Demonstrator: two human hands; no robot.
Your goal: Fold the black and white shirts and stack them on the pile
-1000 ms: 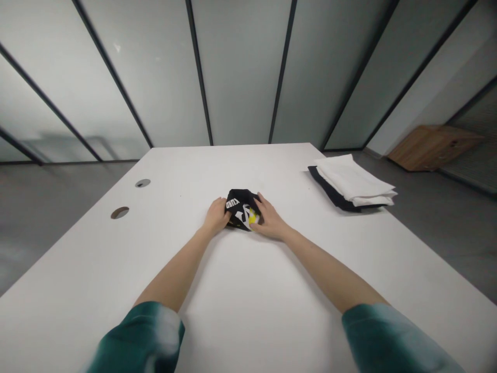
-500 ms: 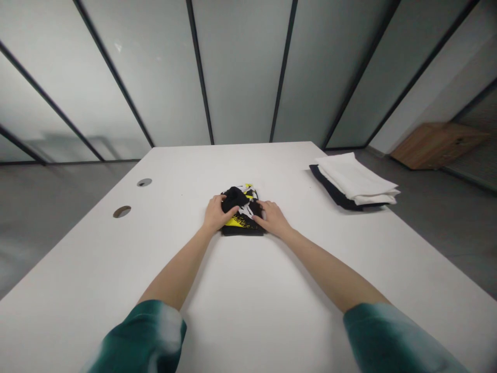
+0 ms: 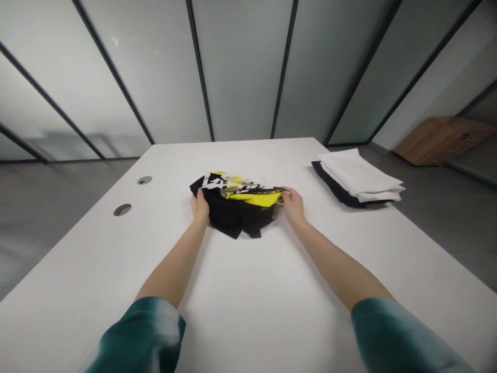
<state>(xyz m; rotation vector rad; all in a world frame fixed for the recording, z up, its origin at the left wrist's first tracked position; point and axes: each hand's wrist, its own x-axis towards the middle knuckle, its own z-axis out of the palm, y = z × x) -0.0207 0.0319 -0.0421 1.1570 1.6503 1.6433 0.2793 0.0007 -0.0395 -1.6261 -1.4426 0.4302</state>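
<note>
Spread apart since the earlier frame, the left hand and right hand now pinch opposite edges of a black-and-yellow shirt, bunched on the table between them: soft, light cloth, easiest taken at its edges. A folded stack lies beyond the right hand.

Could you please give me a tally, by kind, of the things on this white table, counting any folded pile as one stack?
Black-and-yellow printed garment: 1
Folded stack of white cloth: 1
Folded dark cloth under that stack: 1
Round desk grommets: 2
Total: 5
</note>
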